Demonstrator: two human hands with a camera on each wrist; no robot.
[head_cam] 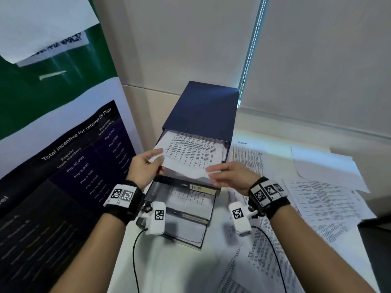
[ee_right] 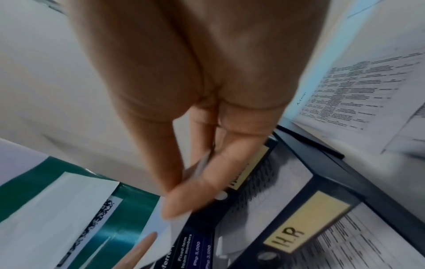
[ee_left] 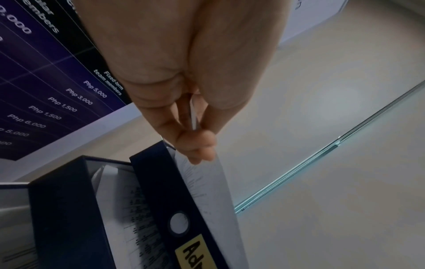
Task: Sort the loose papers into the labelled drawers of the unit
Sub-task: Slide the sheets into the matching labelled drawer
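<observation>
A dark blue drawer unit (head_cam: 203,106) stands on the white table with its drawers pulled out in steps. A printed sheet (head_cam: 190,153) lies over the open top drawer, whose front label starts "Adm" (ee_left: 190,253). My left hand (head_cam: 159,161) pinches the sheet's near left corner between thumb and fingers (ee_left: 197,143). At the near right corner my right hand (head_cam: 211,175) pinches the same sheet, fingers (ee_right: 207,178) close above the drawer front. Below, the drawer labelled "HR" (head_cam: 201,188) holds printed pages, and a third drawer (head_cam: 190,218) sticks out further.
Several loose printed papers (head_cam: 317,197) lie spread over the table to the right of the unit, one marked "Admin" (head_cam: 247,161). A tall banner (head_cam: 63,166) stands close on the left. A blind chain (head_cam: 251,49) hangs behind the unit by the wall.
</observation>
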